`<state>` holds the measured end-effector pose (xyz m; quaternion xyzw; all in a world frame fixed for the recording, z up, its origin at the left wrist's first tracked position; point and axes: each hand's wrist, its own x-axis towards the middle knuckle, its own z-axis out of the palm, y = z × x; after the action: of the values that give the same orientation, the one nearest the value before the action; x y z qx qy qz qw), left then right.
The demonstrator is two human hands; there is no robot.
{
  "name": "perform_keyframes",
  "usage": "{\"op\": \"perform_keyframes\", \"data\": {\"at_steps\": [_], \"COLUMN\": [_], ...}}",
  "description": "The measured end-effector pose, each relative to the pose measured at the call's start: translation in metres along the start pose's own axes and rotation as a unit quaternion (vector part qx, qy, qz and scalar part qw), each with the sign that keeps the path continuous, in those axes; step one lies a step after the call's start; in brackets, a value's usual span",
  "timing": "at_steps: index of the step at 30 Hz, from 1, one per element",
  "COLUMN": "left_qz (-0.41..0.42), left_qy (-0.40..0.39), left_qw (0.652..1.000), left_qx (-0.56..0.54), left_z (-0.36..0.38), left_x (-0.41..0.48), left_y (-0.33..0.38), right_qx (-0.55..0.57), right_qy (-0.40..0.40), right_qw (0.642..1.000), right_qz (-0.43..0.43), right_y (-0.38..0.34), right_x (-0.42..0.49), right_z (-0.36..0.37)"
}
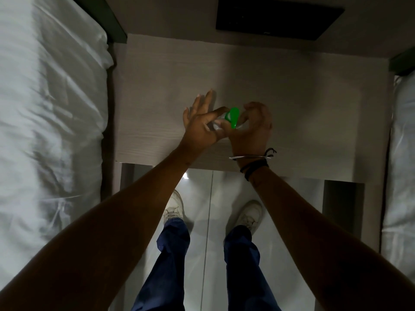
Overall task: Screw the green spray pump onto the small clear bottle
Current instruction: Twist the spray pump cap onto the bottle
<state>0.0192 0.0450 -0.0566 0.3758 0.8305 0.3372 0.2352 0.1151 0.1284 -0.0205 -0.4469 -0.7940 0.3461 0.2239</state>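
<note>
The green spray pump stands up between both hands above the pale wooden table. Under it the small clear bottle shows only as a glassy patch, mostly hidden by fingers. My left hand pinches at the pump's collar with thumb and index finger, its other fingers spread out and up. My right hand curls around the right side of the bottle and pump, thumb near the green head. Whether the pump is seated on the bottle's neck cannot be told.
A bed with white sheets runs along the left, another white bed edge along the right. A black flat panel lies at the back. The table's front edge is just under my wrists; my legs and white shoes stand on a glossy floor.
</note>
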Motion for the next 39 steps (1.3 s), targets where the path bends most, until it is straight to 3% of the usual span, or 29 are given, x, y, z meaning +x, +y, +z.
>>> {"op": "perform_keyframes", "data": {"at_steps": [4, 9, 12, 27, 39], "left_qz": [0.007, 0.008, -0.002, -0.002, 0.005], "left_qy": [-0.008, -0.028, -0.024, -0.005, -0.006], "left_qw": [1.0, 0.999, 1.0, 1.0, 1.0], "left_qx": [-0.014, -0.021, -0.011, -0.01, -0.028], "left_z": [-0.001, -0.002, -0.002, 0.002, 0.002], "left_x": [-0.002, 0.002, 0.002, 0.001, -0.001], "left_y": [-0.002, -0.006, -0.003, -0.006, -0.005], "right_qx": [0.0, -0.009, -0.015, -0.102, -0.133], "right_qy": [-0.035, -0.124, -0.162, -0.164, -0.073], "right_qw": [0.999, 0.988, 0.982, 0.973, 0.965], "right_qz": [0.004, -0.093, -0.097, -0.126, -0.213], "right_y": [0.009, 0.014, 0.012, 0.018, 0.026], "right_x": [-0.011, 0.0, 0.01, 0.018, 0.009], "right_z": [-0.004, -0.011, -0.007, -0.008, -0.003]}}
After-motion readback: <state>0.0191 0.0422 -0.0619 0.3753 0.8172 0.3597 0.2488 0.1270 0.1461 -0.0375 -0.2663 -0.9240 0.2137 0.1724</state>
